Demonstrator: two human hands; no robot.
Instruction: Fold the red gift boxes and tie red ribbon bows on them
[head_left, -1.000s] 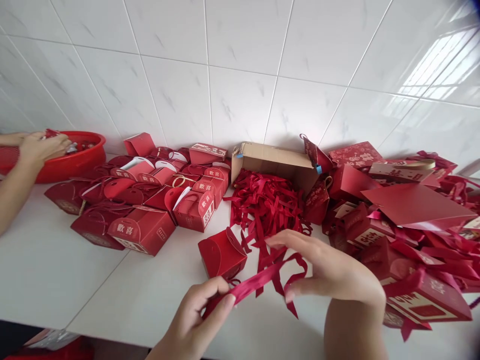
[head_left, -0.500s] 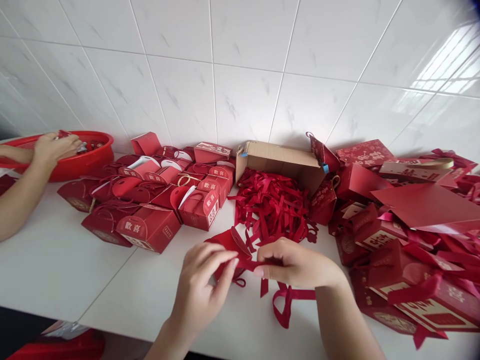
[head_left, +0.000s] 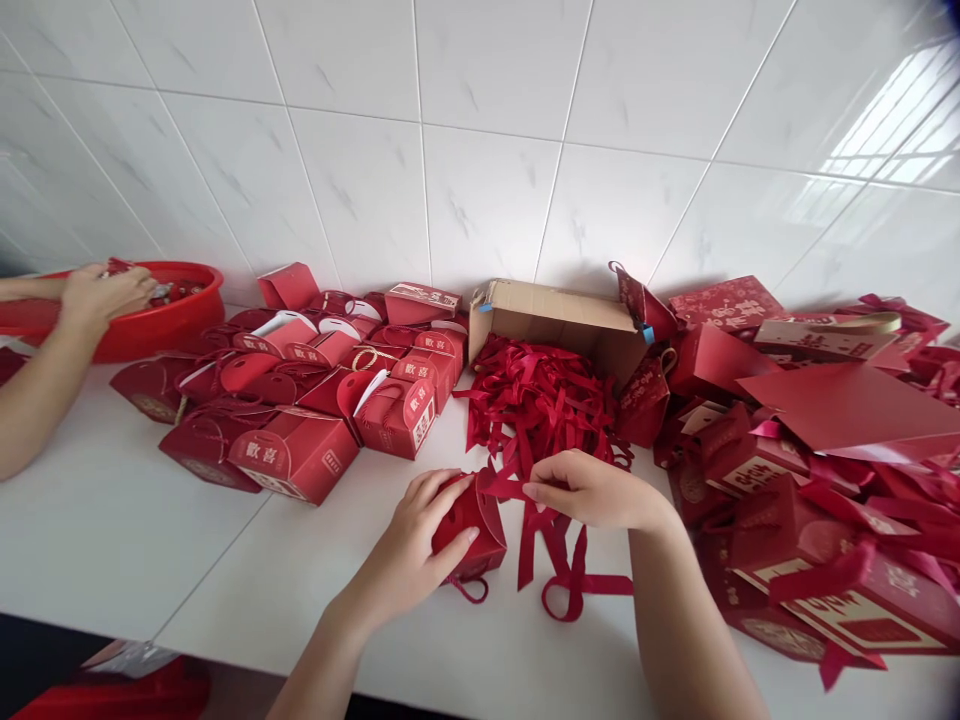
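Cardboard carton (head_left: 562, 306) spills ribbons (head_left: 547, 400); left fingers (head_left: 453, 552) clasp red box (head_left: 487, 522), right fingers (head_left: 553, 496) pinch ribbon (head_left: 507, 488)

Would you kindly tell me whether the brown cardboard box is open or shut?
Open: the brown cardboard box shows its inside, and flat red ribbons spill out onto the white table.

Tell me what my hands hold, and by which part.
The left hand clasps a small red box, thumb and fingers over its left part. The right hand pinches a red ribbon; how near its end is unclear.
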